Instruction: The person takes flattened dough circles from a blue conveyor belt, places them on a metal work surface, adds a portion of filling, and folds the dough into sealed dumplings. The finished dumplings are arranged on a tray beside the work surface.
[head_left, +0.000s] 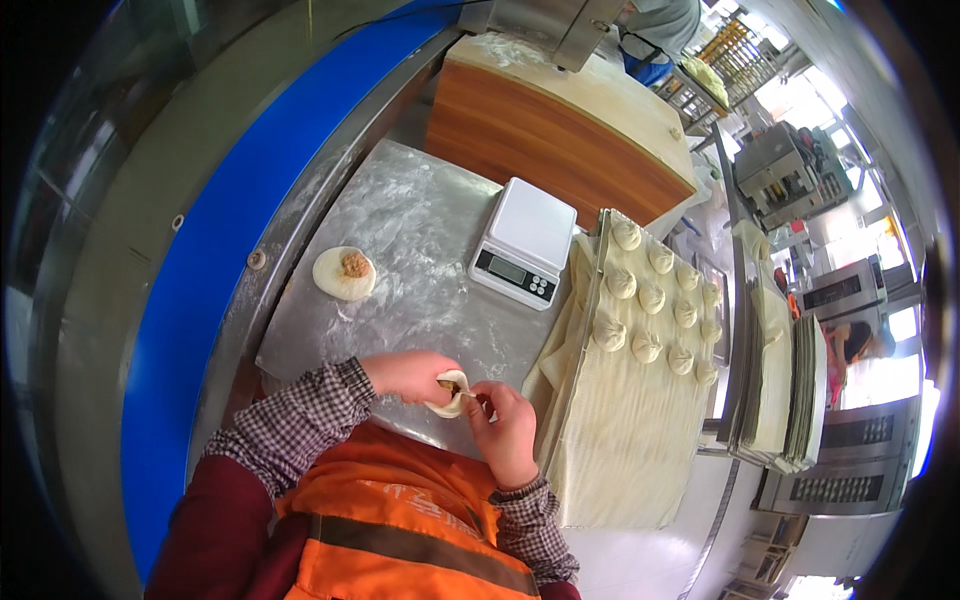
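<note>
My left hand (417, 376) cups a filled dough wrapper (448, 409) whose rim stands partly gathered around brown filling (450, 385). With thumb and forefinger, my right hand (504, 427) pinches the wrapper's right edge. Both hands are just above the near edge of a floury steel worktop (405, 217). Farther off on that worktop lies a flat round dough wrapper (327, 276) with a lump of filling (356, 264) on it. To the right, a cloth-lined tray (615, 435) bears several pleated buns (621, 283) in rows.
A white digital scale (525, 240) stands between the worktop's middle and the tray. Behind it rises a wooden board-sided table (555, 135) dusted with flour. A blue strip (180, 315) runs along the left. Stacked trays (802, 390) sit at the right; people are in the background.
</note>
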